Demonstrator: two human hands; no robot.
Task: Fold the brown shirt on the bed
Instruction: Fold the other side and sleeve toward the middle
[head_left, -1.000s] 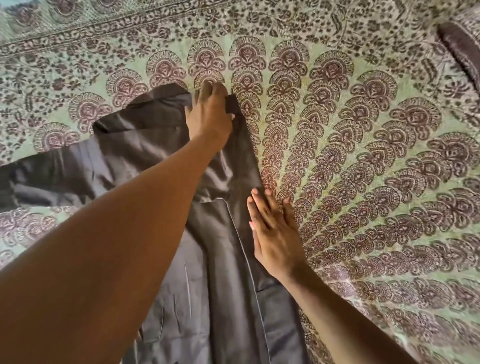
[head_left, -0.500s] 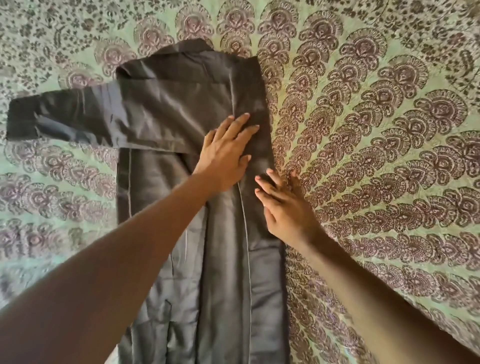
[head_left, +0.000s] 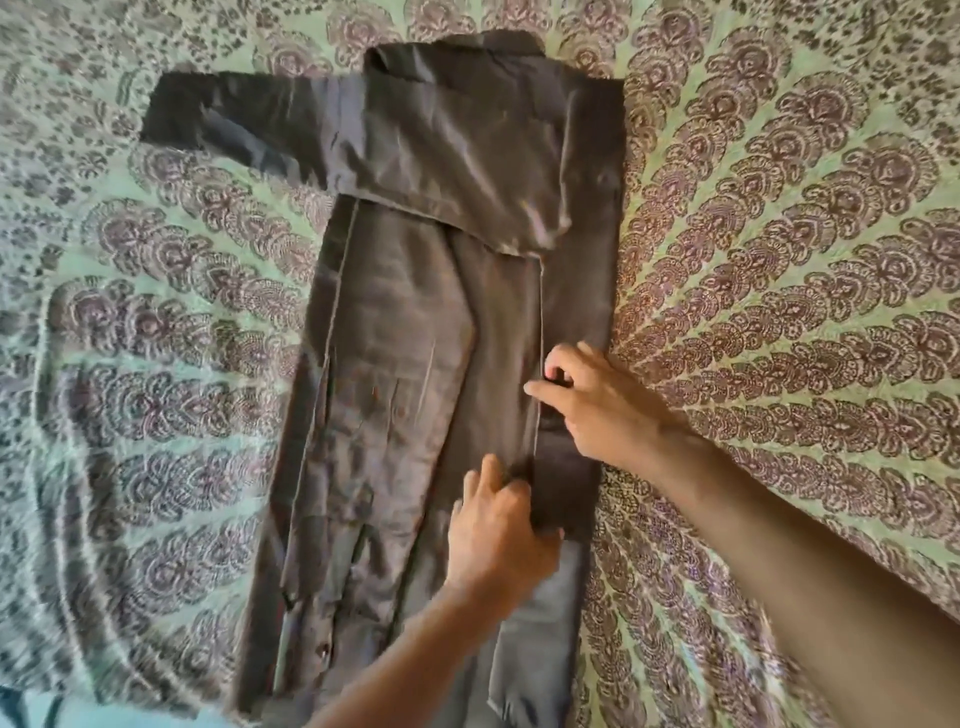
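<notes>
Right-hand fingers (head_left: 553, 374) are curled, thumb and forefinger pinching at the piped edge (head_left: 537, 332) of the folded-in panel, about halfway down the brown shirt (head_left: 415, 322). Whether cloth is actually nipped between them, cannot tell; motion blur there. Left-hand fingers (head_left: 488, 475) are bent and bunched close together, tips pressing on the same edge just below the right hand (head_left: 597, 410). Left hand (head_left: 498, 535) sits knuckles-up on the shirt body, not gripping anything visible.

Change over the last second: both hands have dropped from the collar and shoulder area to the mid-length of the shirt. A second ago the left hand was up at the collar, half a second ago flat on the chest; now it is well below the folded sleeve (head_left: 467, 171). The right hand has moved off the shirt's outer side onto the inner edge of the right-side fold.

Shirt lies lengthwise on the patterned bedspread (head_left: 779, 260), collar away from the person. Right side panel folded inward, its sleeve laid across the chest. Left sleeve (head_left: 234, 114) is spread out flat to the side, unfolded.

Read: the top of the right fold is set, and the hands are now straightening its edge downward. Judgement: roughly a third done. Left side and the lengthwise folds remain.
</notes>
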